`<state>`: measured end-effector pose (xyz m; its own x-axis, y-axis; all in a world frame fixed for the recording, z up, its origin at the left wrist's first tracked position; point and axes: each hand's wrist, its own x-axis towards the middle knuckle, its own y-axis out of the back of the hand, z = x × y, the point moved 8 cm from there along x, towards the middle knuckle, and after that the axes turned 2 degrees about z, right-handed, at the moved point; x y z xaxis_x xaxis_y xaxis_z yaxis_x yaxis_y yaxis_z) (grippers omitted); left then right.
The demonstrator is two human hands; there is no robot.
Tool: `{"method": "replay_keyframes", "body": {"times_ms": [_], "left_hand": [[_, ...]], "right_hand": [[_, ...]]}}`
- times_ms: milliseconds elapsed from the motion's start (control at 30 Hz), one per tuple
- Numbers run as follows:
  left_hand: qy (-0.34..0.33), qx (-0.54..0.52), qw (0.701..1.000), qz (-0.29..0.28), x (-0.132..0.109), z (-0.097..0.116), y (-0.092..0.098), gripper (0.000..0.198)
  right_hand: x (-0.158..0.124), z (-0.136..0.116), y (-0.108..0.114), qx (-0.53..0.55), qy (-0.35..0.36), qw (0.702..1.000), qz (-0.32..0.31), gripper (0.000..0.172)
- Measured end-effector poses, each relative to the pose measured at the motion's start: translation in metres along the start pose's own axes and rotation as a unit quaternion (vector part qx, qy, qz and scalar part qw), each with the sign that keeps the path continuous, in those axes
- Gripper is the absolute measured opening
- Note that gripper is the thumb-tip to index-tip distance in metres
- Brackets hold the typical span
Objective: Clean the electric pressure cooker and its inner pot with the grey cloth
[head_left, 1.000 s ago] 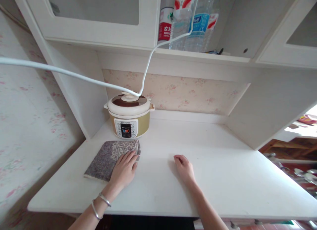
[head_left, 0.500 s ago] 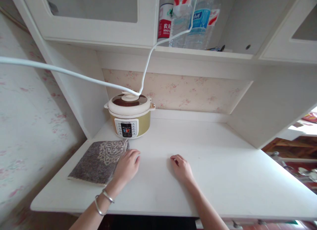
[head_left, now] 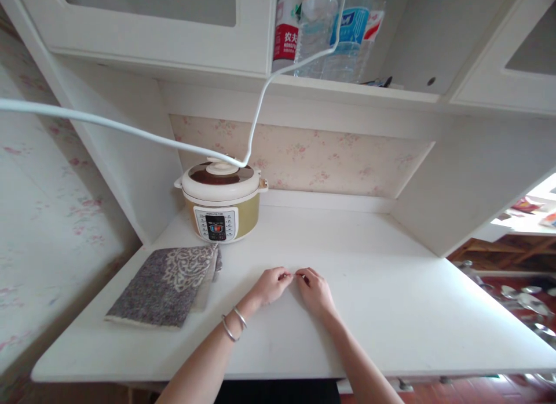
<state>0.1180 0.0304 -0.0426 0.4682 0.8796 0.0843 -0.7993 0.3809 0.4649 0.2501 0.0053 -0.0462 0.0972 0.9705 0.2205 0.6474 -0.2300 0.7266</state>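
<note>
My left hand point(head_left: 273, 284), with two silver bangles point(head_left: 234, 324) on its wrist, is over the white tabletop point(head_left: 373, 311), its fingers pinched together. My right hand point(head_left: 314, 291) is just to the right, also pinched, its fingertips nearly meeting those of the left. Anything between the fingertips is too small to make out. A folded grey cloth point(head_left: 160, 285) with a pale lace-like pattern lies flat to the left, apart from both hands.
A green and white electric cooker point(head_left: 221, 204) stands at the back left, behind the cloth. Bottles point(head_left: 317, 36) stand in the open cupboard above. A white bent rod point(head_left: 174, 143) crosses the upper view. Side panels bound the tabletop.
My left hand has moved right, away from the cloth's edge, and its fingers have closed near my right hand. The view has shifted slightly.
</note>
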Motion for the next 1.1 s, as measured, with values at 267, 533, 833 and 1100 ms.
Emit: {"method": "replay_keyframes", "body": {"times_ms": [267,533,833,1100], "left_hand": [[0.027,-0.061,0.998,0.021,-0.0077,-0.0086,0.0087,0.036],[0.025,-0.053,0.998,0.028,-0.0085,-0.0081,0.0082,0.036],[0.021,-0.050,0.998,0.027,-0.0093,-0.0071,0.0082,0.036],[0.015,-0.055,0.998,0.029,-0.0093,-0.0076,0.0088,0.036]], "right_hand": [[-0.0014,0.0040,0.0002,0.018,-0.009,1.000,0.003,0.029],[-0.0037,0.0016,0.0023,0.012,-0.011,1.000,0.000,0.029],[-0.0040,0.0033,0.0027,0.031,0.007,0.999,0.012,0.029],[-0.0035,0.0045,0.0016,0.035,0.007,0.999,0.015,0.028]]}}
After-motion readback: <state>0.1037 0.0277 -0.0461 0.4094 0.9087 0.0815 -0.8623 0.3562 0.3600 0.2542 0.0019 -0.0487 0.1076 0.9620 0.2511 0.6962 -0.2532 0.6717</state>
